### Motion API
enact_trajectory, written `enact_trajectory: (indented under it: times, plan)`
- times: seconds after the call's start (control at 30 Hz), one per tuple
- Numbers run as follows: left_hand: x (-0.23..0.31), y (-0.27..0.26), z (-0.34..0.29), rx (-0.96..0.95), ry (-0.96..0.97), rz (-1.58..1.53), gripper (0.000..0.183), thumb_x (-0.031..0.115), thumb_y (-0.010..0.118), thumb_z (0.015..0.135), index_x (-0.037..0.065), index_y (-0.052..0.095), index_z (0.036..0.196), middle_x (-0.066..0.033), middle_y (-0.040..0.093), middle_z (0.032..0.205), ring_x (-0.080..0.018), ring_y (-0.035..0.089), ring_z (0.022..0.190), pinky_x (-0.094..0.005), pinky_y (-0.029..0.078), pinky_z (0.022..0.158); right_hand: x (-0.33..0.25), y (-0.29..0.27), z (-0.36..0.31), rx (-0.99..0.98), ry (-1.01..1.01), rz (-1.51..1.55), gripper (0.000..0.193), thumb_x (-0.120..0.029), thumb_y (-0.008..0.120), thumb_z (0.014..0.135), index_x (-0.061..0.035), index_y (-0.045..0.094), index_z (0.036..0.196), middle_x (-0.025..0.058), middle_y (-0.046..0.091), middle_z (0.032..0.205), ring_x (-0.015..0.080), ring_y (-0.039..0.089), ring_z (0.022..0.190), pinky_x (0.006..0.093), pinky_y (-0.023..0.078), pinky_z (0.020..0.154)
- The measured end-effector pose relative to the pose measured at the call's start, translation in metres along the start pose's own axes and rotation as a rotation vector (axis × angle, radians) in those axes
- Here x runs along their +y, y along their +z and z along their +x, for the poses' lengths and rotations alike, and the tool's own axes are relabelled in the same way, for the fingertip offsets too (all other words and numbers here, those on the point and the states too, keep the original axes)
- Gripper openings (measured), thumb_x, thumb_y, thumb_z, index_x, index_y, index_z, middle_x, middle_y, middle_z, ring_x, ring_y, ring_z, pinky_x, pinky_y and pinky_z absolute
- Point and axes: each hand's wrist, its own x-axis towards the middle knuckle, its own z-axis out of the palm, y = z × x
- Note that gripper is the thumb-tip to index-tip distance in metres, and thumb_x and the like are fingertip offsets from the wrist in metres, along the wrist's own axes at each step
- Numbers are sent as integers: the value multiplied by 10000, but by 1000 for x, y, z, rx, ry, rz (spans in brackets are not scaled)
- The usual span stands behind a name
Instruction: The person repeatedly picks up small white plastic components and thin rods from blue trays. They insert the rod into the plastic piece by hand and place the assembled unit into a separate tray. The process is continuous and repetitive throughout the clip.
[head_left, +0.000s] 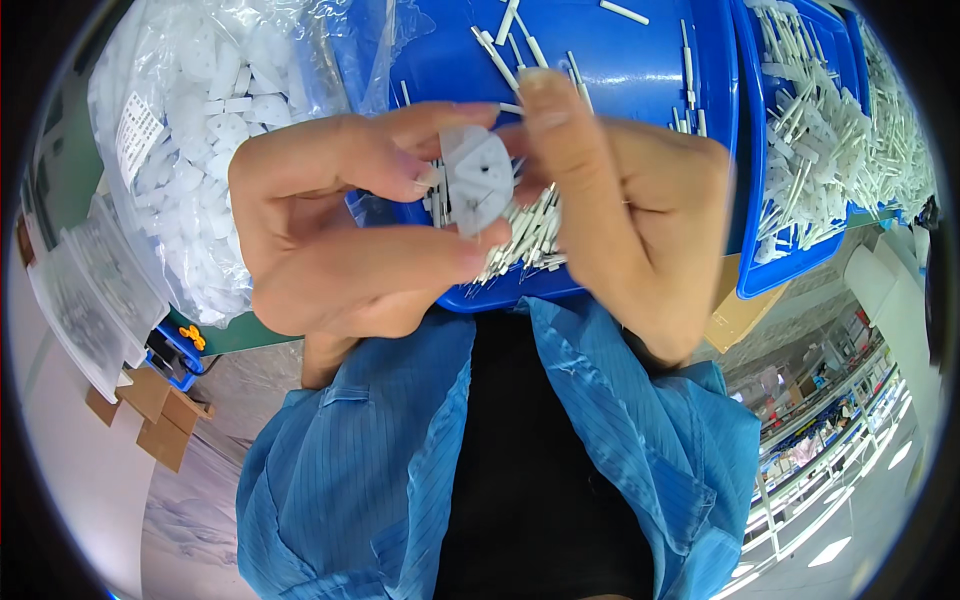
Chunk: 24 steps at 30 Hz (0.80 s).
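Note:
In my left hand [340,220] I pinch a translucent white plastic piece [478,180] with rounded edges and small holes, held between thumb and fingers. Close by on its right is my right hand [625,190], slightly blurred, its thumb pointing up and its other fingers curled in toward the piece's edge. What those right fingers hold, if anything, is hidden. Below and behind both hands lies a heap of thin white rods [535,235] with fine wire-like ends, in a blue tray [630,65]. More rods are scattered over the tray's far part.
At left, a clear plastic bag [190,190] holds many similar white pieces. Another blue tray [775,275] at right carries rods joined to white pieces. Clear stacked containers [90,290] stand at far left, near a small blue bin [175,360] and cardboard [165,425].

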Motion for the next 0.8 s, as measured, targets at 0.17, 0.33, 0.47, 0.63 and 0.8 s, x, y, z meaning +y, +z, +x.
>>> enact_trajectory:
  times: [0.17,0.33,0.47,0.63,0.8]
  plan:
    - [6,4,-2,143,-215,-183,287,180,769,800,104,566,987,-136,517,1121,-442,668,917,-481,607,800,17,-22,0,93,-68,-641,147,-133,683,874,-34,702,981,57,571,656,107,509,534,278,398,480]
    - [4,15,-1,210,-363,-291,260,201,674,891,67,537,1067,-151,530,1115,-465,653,948,-493,602,805,44,12,18,145,-244,-691,133,-30,666,801,-44,571,894,110,616,753,294,649,653,355,504,521]
    - [9,19,1,318,-504,-359,294,205,614,932,1,517,1121,-159,555,1111,-422,666,944,-436,605,817,14,9,20,36,-40,-549,204,-23,712,760,-31,629,946,70,621,740,158,582,557,292,466,510]
    - [8,18,-3,321,-613,-421,279,229,627,931,-1,558,1072,-157,559,1122,-364,677,933,-444,602,814,4,-13,-1,-65,-199,-114,202,99,682,777,51,628,967,74,679,803,74,636,698,187,503,602]
    - [2,19,-9,340,-551,-398,263,237,616,940,9,568,1064,-160,569,1108,-322,667,947,-515,580,832,1,7,-16,-54,-197,12,185,119,640,840,84,606,1018,134,716,886,118,685,778,192,534,693]
